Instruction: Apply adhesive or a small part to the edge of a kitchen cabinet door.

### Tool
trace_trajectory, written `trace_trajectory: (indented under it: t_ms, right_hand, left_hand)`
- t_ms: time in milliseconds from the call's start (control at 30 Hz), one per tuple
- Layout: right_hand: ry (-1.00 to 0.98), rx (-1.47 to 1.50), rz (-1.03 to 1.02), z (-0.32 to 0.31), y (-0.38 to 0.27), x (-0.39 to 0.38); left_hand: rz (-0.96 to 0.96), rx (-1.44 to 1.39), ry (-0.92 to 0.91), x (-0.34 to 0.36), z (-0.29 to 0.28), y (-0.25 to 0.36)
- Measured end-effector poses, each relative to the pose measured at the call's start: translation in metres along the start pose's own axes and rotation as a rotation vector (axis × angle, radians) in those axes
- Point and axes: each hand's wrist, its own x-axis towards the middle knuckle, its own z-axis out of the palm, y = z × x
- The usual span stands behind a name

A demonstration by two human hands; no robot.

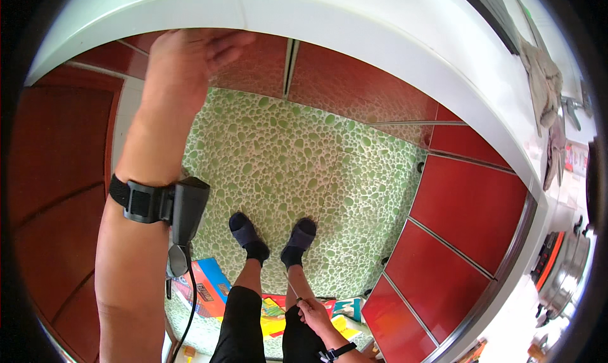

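Note:
My left hand (190, 56) reaches forward to the top of a dark red cabinet door (253, 65), just below the white countertop edge (266, 12). Its visible fingers are stretched out to the right and slightly blurred, and nothing shows in them. Whether they touch the door or the counter's underside, I cannot tell. Low down, near my right knee, my right hand (313, 313) is closed around a screwdriver (292, 287). The tool's thin shaft points up and left, while its handle is mostly hidden by the fingers.
Red drawers (465, 201) line the right side, and a brown door (60, 192) stands at left. Grey cloths (541, 84) and a steel pot (565, 274) sit on the right counter. Colourful flattened packaging (206, 287) lies behind my feet on the green pebble-patterned floor (272, 151).

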Motion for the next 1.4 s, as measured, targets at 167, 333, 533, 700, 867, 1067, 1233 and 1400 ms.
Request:
trace_trajectory:
  t_ms: [167,333,533,700,867,1067,1233,1400]
  right_hand:
    - [-0.008,0.003,0.076,-0.010,-0.016,0.000]
    - [-0.025,0.027,0.128,-0.021,-0.020,0.007]
    - [-0.007,0.036,0.128,-0.027,-0.027,0.012]
    - [-0.028,0.013,0.110,-0.026,-0.032,0.011]
    - [-0.016,0.083,0.127,-0.030,-0.017,0.016]
    - [-0.017,0.127,0.144,-0.030,-0.016,0.012]
    - [-0.019,0.078,0.162,-0.025,-0.009,0.017]
    - [-0.023,0.051,0.158,-0.028,-0.008,0.018]
  left_hand:
    - [-0.021,0.122,-0.045,0.000,0.006,0.005]
    - [-0.064,0.197,-0.024,-0.011,0.028,0.032]
    - [-0.086,0.267,0.017,-0.010,-0.005,0.006]
    - [-0.069,0.279,-0.004,-0.007,-0.006,0.006]
    - [-0.078,0.223,-0.044,-0.006,0.012,0.015]
    - [-0.057,0.211,-0.044,0.001,0.005,-0.002]
    - [-0.161,0.145,-0.134,-0.016,0.000,-0.023]
    - [-0.505,0.152,-0.034,-0.054,0.001,-0.055]
